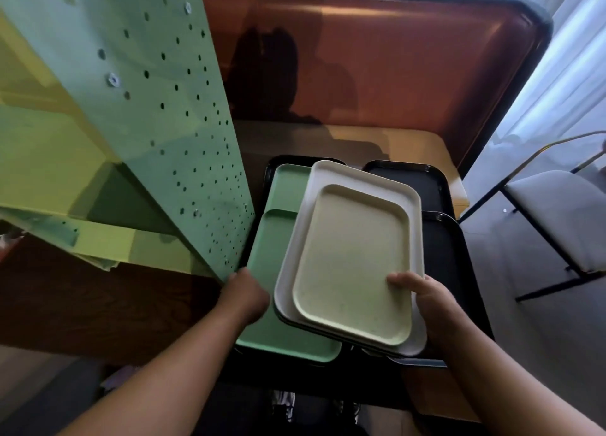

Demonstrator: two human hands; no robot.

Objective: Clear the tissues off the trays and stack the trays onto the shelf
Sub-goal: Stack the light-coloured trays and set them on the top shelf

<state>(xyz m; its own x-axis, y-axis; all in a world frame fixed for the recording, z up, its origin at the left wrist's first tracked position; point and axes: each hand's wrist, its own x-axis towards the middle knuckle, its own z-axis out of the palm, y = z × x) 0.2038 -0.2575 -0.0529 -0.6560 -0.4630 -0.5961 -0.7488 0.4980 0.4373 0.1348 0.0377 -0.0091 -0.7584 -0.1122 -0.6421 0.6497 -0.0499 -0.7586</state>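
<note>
A small cream tray [354, 265] lies on top of a larger white tray [331, 180], with a dark tray edge showing beneath them. My right hand [423, 298] grips the stack's near right corner, thumb on the cream tray. My left hand [244, 296] holds the left edge of the stack, fingers hidden underneath. Below the stack rests a green divided tray [282, 239], and black trays [406, 180] lie on the table around it. The green perforated shelf [157, 114] stands at the left. No tissues are visible.
A wooden table [377, 140] carries the trays, backed by a brown padded booth seat [393, 62]. A grey chair [564, 219] with black legs stands at the right. The shelf's yellow-green boards [49, 160] fill the left side.
</note>
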